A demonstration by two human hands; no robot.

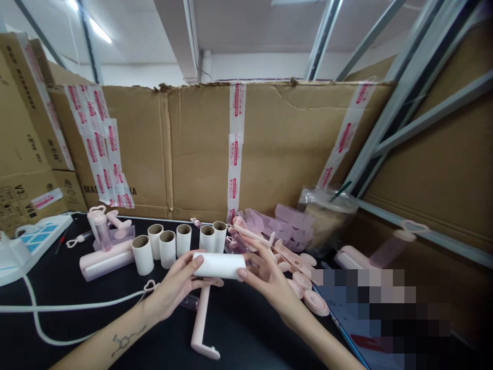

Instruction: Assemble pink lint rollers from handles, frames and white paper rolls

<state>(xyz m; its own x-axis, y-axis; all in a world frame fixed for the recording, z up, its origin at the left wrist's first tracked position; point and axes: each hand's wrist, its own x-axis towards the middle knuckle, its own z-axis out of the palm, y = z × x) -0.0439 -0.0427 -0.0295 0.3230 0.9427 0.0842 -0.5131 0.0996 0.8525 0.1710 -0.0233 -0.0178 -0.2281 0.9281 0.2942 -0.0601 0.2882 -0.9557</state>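
Note:
Both of my hands hold one white paper roll (pixel 219 265) lying sideways above the black table (pixel 77 288). My left hand (pixel 175 288) grips its left end, thumb on top. My right hand (pixel 265 275) pinches the right end with the fingertips. Under the roll a pink handle frame (pixel 201 324) lies on the table, apparently mounted to the roll. Behind the roll stand several upright white rolls with cardboard cores (pixel 167 249).
A pink lint-roller case (pixel 106 259) and a pink stand (pixel 103 228) sit at the left. Pink caps and handles (pixel 300 282) are heaped at the right beside a plastic bag (pixel 327 216). A white power strip (pixel 26 246) and cable (pixel 69 307) lie at the left. Cardboard boxes (pixel 269 149) wall the back.

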